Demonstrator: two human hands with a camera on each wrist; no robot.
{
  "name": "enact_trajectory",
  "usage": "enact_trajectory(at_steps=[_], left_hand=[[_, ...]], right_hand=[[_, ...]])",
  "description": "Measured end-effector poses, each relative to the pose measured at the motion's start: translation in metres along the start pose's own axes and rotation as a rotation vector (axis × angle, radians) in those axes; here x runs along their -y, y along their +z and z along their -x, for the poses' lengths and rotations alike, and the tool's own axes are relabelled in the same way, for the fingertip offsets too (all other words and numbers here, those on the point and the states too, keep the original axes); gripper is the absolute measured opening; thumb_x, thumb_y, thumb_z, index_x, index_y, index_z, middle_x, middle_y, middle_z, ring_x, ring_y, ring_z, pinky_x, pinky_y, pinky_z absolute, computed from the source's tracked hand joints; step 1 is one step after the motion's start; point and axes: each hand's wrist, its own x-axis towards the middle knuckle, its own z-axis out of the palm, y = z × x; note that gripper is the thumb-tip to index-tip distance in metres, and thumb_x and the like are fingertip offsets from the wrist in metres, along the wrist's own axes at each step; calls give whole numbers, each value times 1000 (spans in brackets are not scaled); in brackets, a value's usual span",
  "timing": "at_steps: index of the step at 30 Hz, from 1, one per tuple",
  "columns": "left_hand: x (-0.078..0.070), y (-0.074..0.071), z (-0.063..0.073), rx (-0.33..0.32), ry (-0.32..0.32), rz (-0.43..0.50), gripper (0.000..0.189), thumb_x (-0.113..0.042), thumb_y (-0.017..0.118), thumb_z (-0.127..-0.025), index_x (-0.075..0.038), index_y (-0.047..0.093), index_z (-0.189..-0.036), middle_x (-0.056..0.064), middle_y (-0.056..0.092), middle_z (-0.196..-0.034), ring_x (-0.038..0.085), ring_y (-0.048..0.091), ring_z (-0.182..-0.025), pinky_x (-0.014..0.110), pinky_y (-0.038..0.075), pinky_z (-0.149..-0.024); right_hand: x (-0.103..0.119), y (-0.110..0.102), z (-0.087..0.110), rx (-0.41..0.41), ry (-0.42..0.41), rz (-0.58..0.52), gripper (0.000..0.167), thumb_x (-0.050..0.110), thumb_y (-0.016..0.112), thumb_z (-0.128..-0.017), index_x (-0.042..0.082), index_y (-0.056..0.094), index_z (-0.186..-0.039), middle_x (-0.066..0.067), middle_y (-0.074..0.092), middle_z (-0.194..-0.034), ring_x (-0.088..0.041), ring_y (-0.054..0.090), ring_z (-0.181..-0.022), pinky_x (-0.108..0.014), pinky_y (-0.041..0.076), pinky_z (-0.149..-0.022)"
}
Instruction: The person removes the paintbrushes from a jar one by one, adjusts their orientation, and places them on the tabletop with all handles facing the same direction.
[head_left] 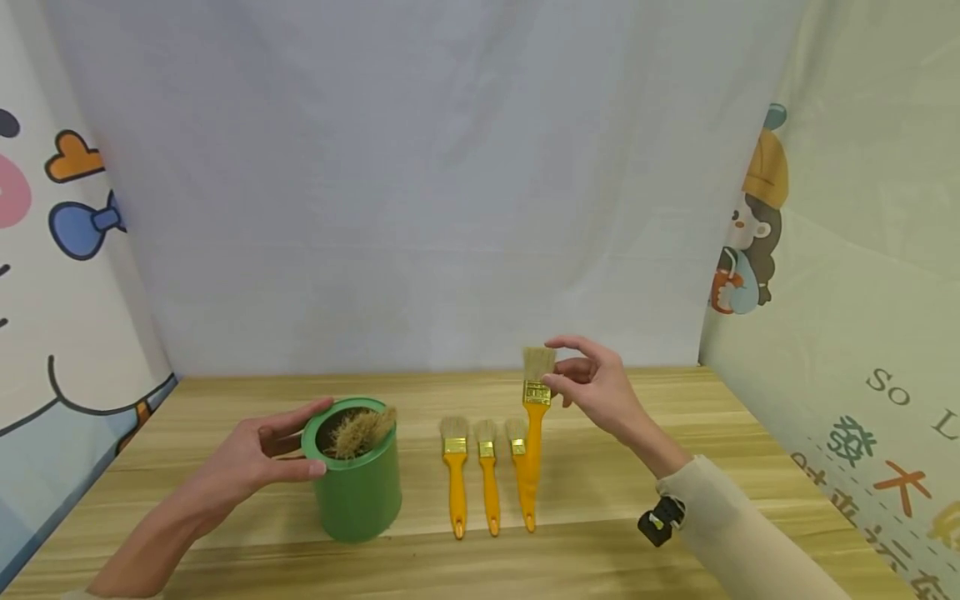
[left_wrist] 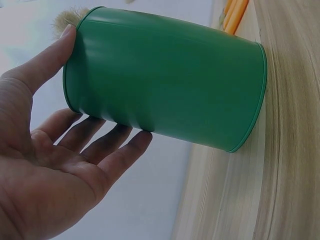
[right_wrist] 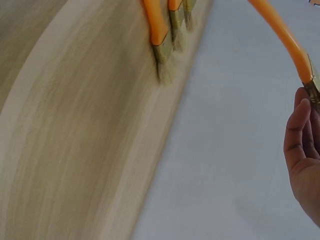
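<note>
A green can (head_left: 360, 500) stands upright on the table at the left, with tan bristles (head_left: 358, 433) sticking up inside its mouth. My left hand (head_left: 255, 454) holds the can near its rim, thumb on the near side and fingers around the far side; the left wrist view shows the can (left_wrist: 165, 75) between them. At the right, my right hand (head_left: 600, 387) pinches a paintbrush (head_left: 535, 417) by its metal band, bristles up and orange handle hanging down. In the right wrist view, the fingertips touch the held paintbrush (right_wrist: 287, 40). The handle overlaps a smaller brush in the head view.
Three more orange-handled paintbrushes lie side by side on the wooden table (head_left: 247, 533): a wider left one (head_left: 456, 475), a middle one (head_left: 489, 479) and a right one (head_left: 517, 442). A pale cloth (head_left: 450, 208) hangs behind, with printed sheets at both sides.
</note>
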Motion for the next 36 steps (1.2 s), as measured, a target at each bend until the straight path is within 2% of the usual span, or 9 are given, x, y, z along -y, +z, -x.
enact_trajectory(at_steps=[9,15,22,31,36], left_hand=[[-1,0,0,7,-5,3,84,-18,80,-96,-10,34,-166,23,31,-167,56,36,-145,52,54,-102],[-2,0,2,6,-3,6,84,-17,80,-96,-9,34,-166,22,32,-167,56,35,-145,51,54,-102],[-4,0,3,-5,-6,-2,84,-18,80,-95,-8,35,-166,21,35,-166,56,35,-146,53,54,-102],[-5,1,4,0,5,5,83,-17,80,-95,-9,36,-165,21,34,-166,57,36,-145,50,54,-102],[-5,1,4,-5,11,-3,83,-17,81,-95,-9,37,-165,20,34,-166,57,36,-145,53,53,-103]], right_hand=[[-25,-11,10,24,106,10,45,-1,76,-96,-2,63,-140,-23,76,-102,-19,71,-72,-39,61,-61],[-33,-14,15,69,184,14,47,2,76,-97,-4,61,-141,-21,77,-102,-22,71,-70,-35,60,-60],[-44,-17,19,109,253,38,48,3,76,-98,-5,61,-142,-21,77,-103,-23,73,-73,-42,62,-63],[-56,-24,22,169,372,1,53,2,75,-98,-9,55,-146,-22,77,-105,-49,71,-83,-48,62,-69],[-61,-25,22,182,398,-7,51,2,74,-98,-9,56,-144,-24,77,-106,-42,73,-83,-46,62,-70]])
